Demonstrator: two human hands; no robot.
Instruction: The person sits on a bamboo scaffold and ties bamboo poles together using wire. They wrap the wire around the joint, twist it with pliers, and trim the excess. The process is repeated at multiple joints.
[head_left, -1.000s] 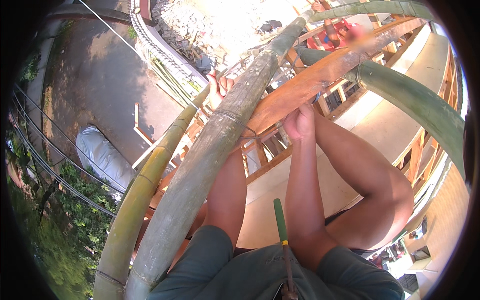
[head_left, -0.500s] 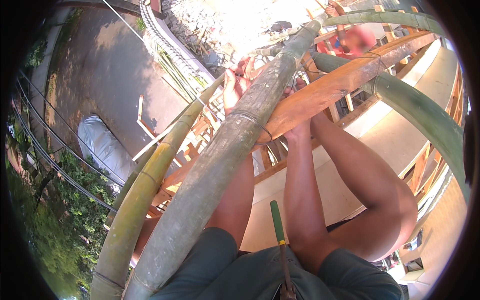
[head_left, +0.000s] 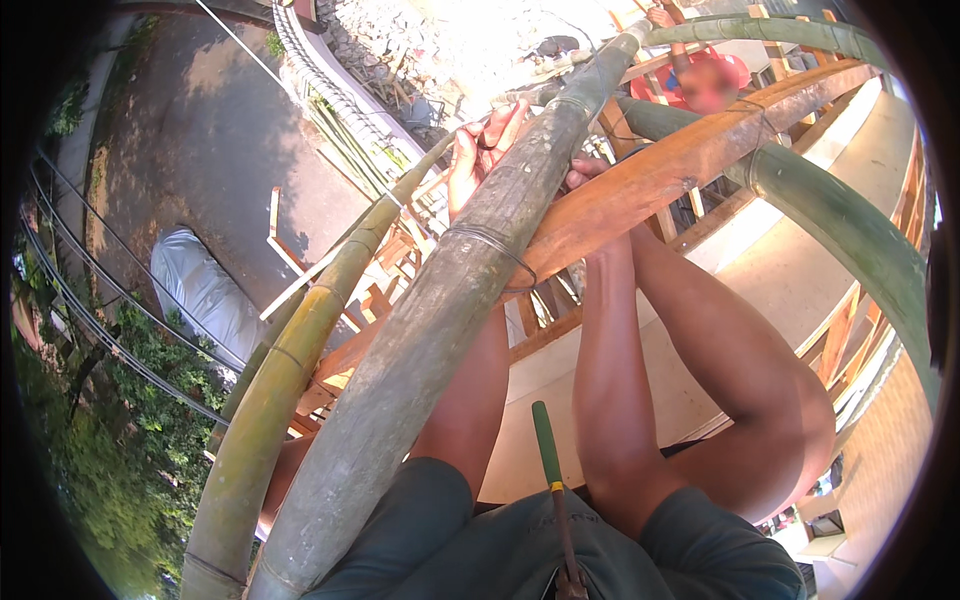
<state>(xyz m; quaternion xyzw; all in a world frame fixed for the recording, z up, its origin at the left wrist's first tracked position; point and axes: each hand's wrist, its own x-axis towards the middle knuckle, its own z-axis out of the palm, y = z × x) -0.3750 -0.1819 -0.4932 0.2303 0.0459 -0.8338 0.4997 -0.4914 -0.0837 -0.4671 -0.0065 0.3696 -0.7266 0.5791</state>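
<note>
My left hand point(head_left: 484, 152) is raised at the left side of a thick grey-green bamboo pole point(head_left: 400, 380). Its fingers are curled, and anything between them is too small to make out. Across the pole, my right hand point(head_left: 586, 170) pokes out above a reddish-brown wooden beam point(head_left: 640, 200), fingertips pinched close to the bamboo. The beam hides my right wrist. Thin wire point(head_left: 490, 238) binds the pole where the beam meets it. A tool with a green handle point(head_left: 545, 440) and yellow ring stands upright against my dark shirt.
A yellowish bamboo pole point(head_left: 285, 370) runs along the left, and a thick green one point(head_left: 840, 215) curves at right. A person point(head_left: 705, 85) is beyond the beam, top right. Far below lie a paved road point(head_left: 210, 130), a silver-covered vehicle point(head_left: 205, 295) and cables point(head_left: 110, 340).
My left hand's fingers have lifted and show more plainly beside the pole. My right hand has come further into sight above the beam, and its forearm has shifted slightly right.
</note>
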